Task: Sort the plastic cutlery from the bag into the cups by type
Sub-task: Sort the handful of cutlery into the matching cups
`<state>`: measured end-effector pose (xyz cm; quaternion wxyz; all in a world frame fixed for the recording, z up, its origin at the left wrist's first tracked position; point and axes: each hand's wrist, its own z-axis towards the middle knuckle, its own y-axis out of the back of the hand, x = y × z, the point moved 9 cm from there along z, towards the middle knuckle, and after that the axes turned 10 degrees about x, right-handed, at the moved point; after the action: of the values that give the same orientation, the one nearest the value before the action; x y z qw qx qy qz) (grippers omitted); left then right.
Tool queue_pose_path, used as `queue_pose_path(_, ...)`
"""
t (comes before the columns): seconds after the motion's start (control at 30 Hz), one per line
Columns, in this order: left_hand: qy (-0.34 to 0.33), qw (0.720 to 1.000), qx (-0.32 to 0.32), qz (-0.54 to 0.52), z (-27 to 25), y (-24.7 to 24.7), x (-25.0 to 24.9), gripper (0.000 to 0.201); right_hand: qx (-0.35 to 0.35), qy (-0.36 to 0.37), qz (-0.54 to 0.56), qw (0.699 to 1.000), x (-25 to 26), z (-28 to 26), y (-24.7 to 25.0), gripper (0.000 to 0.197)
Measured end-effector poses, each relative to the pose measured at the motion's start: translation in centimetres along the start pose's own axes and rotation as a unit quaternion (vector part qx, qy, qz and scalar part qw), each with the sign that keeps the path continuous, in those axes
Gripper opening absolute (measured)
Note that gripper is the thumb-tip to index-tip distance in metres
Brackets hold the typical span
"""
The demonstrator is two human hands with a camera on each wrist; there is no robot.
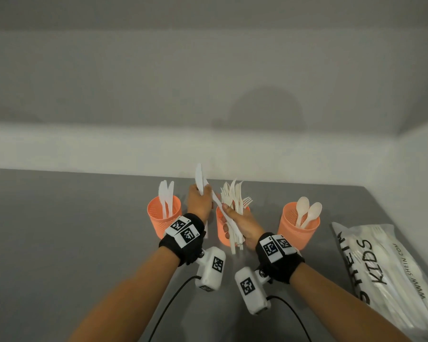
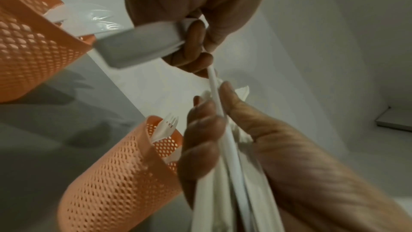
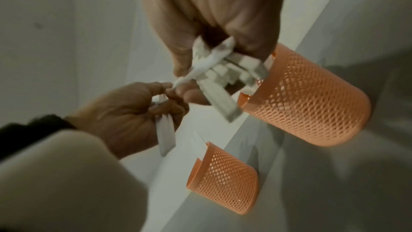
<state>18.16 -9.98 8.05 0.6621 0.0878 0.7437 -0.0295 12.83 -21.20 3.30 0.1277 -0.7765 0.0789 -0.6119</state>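
Note:
Three orange mesh cups stand in a row: the left cup (image 1: 164, 217) holds knives, the middle cup (image 1: 222, 236) forks, the right cup (image 1: 297, 229) spoons. My left hand (image 1: 201, 197) is raised between the left and middle cups. It grips white plastic knives (image 1: 199, 178) that point up, and it also pinches a thin white piece (image 2: 214, 87) that runs down into the bundle. My right hand (image 1: 230, 224) grips this bundle of mixed cutlery (image 1: 235, 208) in front of the middle cup. In the right wrist view the bundle's handle ends (image 3: 225, 71) stick out below the curled fingers.
A white printed plastic bag (image 1: 391, 270) with more cutlery lies at the right on the grey table (image 1: 72, 230). A white wall runs close behind the cups. Black cables trail from the wrist cameras toward the near edge.

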Motion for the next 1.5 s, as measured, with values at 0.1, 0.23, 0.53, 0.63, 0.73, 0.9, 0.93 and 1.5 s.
queue_pose_path(0.1,0.014,0.999,0.053,0.004,-0.7,-1.0,0.4,0.017,-0.032,0.013,-0.012,0.999,0.2,0.1,-0.1,0.037)
queue_pose_path(0.23,0.015,0.999,0.044,-0.011,-0.8,-0.5,0.6,0.030,-0.054,0.018,-0.012,0.998,0.3,0.1,-0.2,0.034)
queue_pose_path(0.53,-0.116,0.974,-0.181,-0.077,2.1,10.9,-5.3,0.030,-0.015,0.001,0.023,1.000,1.0,-0.3,0.1,0.024)
queue_pose_path(0.63,-0.132,0.965,-0.225,-0.026,3.4,13.9,-5.6,0.041,0.005,-0.026,0.011,1.000,0.7,0.2,0.0,0.021)
queue_pose_path(0.73,-0.082,0.971,-0.226,0.014,4.5,14.2,-3.1,0.050,0.010,-0.026,0.003,1.000,1.0,0.4,0.0,0.022)
queue_pose_path(0.9,-0.034,0.983,-0.170,0.061,5.2,12.6,1.4,0.039,-0.013,0.016,-0.035,0.999,1.8,0.7,0.6,0.013)
queue_pose_path(0.93,-0.037,0.983,-0.162,0.083,5.3,12.5,1.7,0.036,-0.019,0.010,-0.041,0.999,1.7,0.7,0.7,0.016)
queue_pose_path(1.5,-0.028,0.993,0.066,0.098,-0.9,-1.6,1.5,0.040,-0.035,0.047,-0.052,0.997,2.1,-0.8,-0.4,0.012)
